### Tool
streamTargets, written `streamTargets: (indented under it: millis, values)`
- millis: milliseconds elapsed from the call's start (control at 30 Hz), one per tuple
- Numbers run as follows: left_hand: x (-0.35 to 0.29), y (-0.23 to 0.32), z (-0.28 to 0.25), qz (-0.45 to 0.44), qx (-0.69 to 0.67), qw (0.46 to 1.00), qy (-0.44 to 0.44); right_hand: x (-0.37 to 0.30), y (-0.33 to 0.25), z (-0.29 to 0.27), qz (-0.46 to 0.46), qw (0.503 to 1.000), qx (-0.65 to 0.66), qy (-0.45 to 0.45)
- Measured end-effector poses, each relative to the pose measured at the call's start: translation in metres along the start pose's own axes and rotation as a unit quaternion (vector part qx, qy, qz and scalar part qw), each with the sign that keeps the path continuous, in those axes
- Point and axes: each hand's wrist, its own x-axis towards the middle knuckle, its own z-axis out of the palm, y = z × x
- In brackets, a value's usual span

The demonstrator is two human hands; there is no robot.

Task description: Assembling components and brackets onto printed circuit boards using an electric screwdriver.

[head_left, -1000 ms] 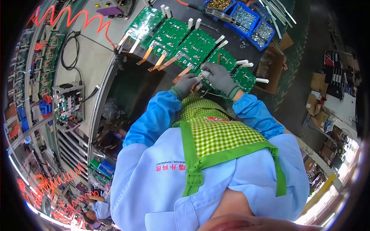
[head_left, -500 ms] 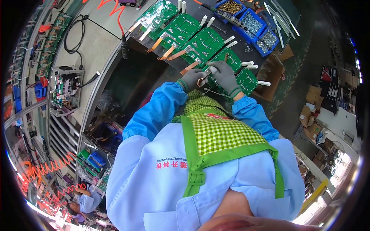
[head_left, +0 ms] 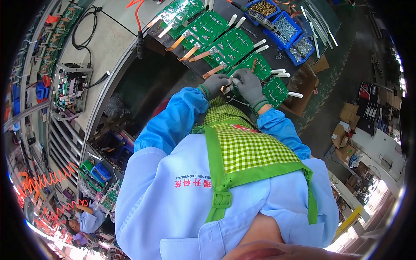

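Checked apron (head_left: 255, 149), 2 blue sleeves (head_left: 171, 116).

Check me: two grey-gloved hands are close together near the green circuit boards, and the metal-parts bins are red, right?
Not red: the head view shows the metal-parts bins are blue. The grey-gloved left hand and right hand are close together near the green circuit boards.

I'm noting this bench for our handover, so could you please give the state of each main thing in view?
Left hand: gloved, fingers bent, grip partly hidden
Right hand: gloved, fingers bent, grip partly hidden
Circuit boards: lying in a row
Copper strips: jutting off the boards
Blue bins: open, holding small metal parts
Grey handheld tool: lying across the bins
Cardboard box: open
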Motion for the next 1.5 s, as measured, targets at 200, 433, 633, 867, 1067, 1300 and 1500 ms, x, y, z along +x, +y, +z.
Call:
streamTargets:
  millis: [200,433,633,867,1067,1300,1500]
  values:
    - [0.004,-0.010,-0.005,0.016,-0.021,0.999,-0.038,0.002,0.000,0.000,-0.004,1.000,0.004,0.005]
    - [0.009,-0.016,-0.008,0.040,-0.011,0.999,-0.020,0.007,-0.008,0.006,0.037,0.991,-0.130,-0.009]
    - [0.009,-0.013,-0.006,0.038,-0.036,0.998,-0.024,0.011,-0.011,0.003,0.075,0.988,-0.131,-0.028]
    - [0.010,-0.013,-0.005,0.037,-0.001,0.999,-0.023,0.001,0.000,-0.006,-0.036,0.999,-0.002,0.006]
    - [0.005,-0.010,-0.003,0.034,-0.006,0.999,-0.022,0.007,-0.009,0.002,0.011,0.992,-0.121,-0.016]
    - [0.008,-0.013,-0.006,0.030,-0.033,0.999,-0.004,0.005,-0.024,-0.008,0.059,0.995,-0.079,0.008]
    - [0.005,-0.009,-0.002,0.016,0.009,1.000,-0.012,0.003,-0.012,0.003,0.026,0.992,-0.127,0.002]
